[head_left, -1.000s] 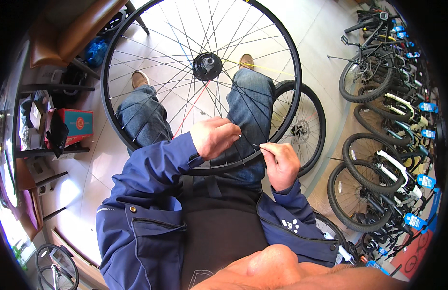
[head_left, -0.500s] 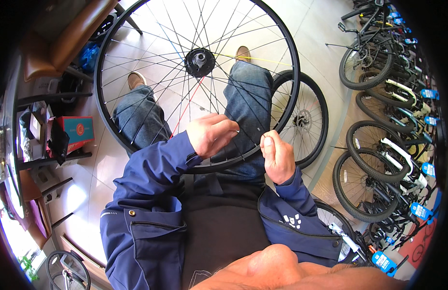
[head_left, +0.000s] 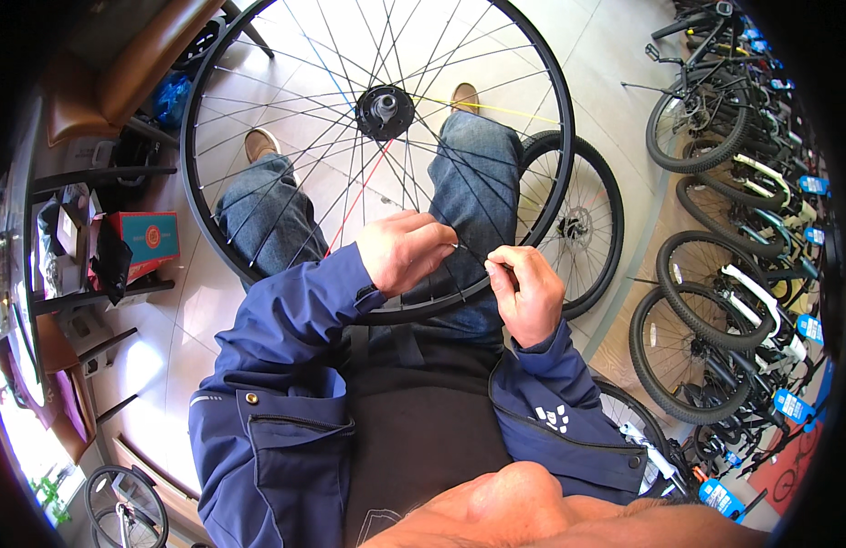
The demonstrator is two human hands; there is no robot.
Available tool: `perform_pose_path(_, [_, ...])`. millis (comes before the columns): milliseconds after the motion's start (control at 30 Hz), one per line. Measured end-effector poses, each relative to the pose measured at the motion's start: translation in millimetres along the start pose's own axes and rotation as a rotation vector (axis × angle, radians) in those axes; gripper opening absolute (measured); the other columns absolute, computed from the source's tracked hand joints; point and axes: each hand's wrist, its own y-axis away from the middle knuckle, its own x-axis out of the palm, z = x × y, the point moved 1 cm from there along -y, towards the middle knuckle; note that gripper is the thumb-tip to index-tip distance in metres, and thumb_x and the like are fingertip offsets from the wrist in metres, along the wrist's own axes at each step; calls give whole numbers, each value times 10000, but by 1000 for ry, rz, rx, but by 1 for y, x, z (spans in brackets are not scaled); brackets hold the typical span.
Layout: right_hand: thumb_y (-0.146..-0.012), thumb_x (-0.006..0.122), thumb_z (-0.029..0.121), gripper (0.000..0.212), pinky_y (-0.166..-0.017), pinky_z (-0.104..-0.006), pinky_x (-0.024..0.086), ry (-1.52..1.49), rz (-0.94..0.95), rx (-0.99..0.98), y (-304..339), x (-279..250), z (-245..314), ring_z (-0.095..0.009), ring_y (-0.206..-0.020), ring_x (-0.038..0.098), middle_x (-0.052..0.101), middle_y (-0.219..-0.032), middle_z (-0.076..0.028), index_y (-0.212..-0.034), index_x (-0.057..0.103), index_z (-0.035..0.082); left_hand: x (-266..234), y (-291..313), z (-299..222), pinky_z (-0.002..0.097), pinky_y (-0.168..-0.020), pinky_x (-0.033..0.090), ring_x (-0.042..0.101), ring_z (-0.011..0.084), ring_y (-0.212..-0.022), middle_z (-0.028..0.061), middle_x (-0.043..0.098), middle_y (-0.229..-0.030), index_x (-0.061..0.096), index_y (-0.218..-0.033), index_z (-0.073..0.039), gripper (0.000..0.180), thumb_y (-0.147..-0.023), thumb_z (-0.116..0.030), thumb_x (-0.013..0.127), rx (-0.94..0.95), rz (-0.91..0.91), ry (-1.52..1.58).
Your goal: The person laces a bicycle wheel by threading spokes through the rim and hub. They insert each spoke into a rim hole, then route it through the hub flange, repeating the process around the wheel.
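A large black bicycle rim point(head_left: 569, 137) with thin spokes, mostly black, rests across my lap. Its hub point(head_left: 385, 111) faces up; one red, one yellow and one blue spoke stand out. My left hand point(head_left: 407, 256) is closed over the near part of the wheel, its thumb and fingertips pinching a small silvery piece point(head_left: 456, 245), too small to name. Just right of it, my right hand point(head_left: 530, 290) pinches what looks like the end of a black spoke point(head_left: 478, 254) near the rim's inner side. The fingertips of both hands are apart.
A second wheel with a tyre point(head_left: 615, 228) stands beside my right leg. Rows of bicycles point(head_left: 706, 310) line the right side. To the left are a brown chair point(head_left: 103, 82), a red and teal box point(head_left: 149, 239) on a shelf, and another bicycle point(head_left: 126, 511) at lower left.
My right hand has turned, its fingers now closing over a dark thin end at the fingertips. My left hand has shifted slightly right, the silvery piece still in its pinch.
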Motion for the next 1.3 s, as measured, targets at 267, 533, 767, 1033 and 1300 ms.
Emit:
perform_pose_path(267, [-892, 869, -7, 203, -760, -395, 612, 61, 14, -89, -8, -2, 6, -301, -870, 761, 766, -978, -88, -1042, 756, 70, 0, -1, -1, 442, -759, 609, 740, 348, -874, 112, 740, -976, 757, -1180, -70, 221, -965, -53, 807, 31, -8, -35])
perform_pose_path(533, [-864, 898, 8, 235, -722, -396, 600, 146, 64, -155, -20, -9, 9, -285, -857, 739, 705, -962, -68, -1028, 745, 79, 0, 0, -2, 428, -766, 616, 743, 333, -875, 103, 743, -984, 765, -1171, -78, 226, -951, -52, 813, 30, 6, -100])
perform_pose_path(767, [-976, 830, 50, 104, -723, -389, 584, 115, 120, -85, -13, -3, -1, -315, -820, 741, 710, -927, -108, -1043, 751, 46, 1, -1, -2, 427, -770, 622, 748, 325, -884, 99, 748, -992, 772, -1158, -83, 217, -948, -52, 816, 34, 8, -108])
perform_pose_path(1033, [-1057, 792, 121, 118, -737, -363, 591, -206, 244, 149, -6, 9, -21, -318, -814, 762, 763, -942, -142, -1101, 728, 32, 0, 0, -2, 421, -770, 624, 757, 322, -888, 96, 764, -998, 791, -1181, -93, 233, -953, -60, 824, 10, 9, -93])
perform_pose_path(1300, [-1095, 766, 96, 113, -767, -266, 564, -376, 204, 201, 2, 8, -27, -99, -820, 701, 750, -921, -37, -1123, 732, -8, 3, -1, -3, 413, -759, 625, 760, 312, -869, 94, 764, -996, 790, -1199, -77, 251, -956, -66, 849, -38, 5, -23])
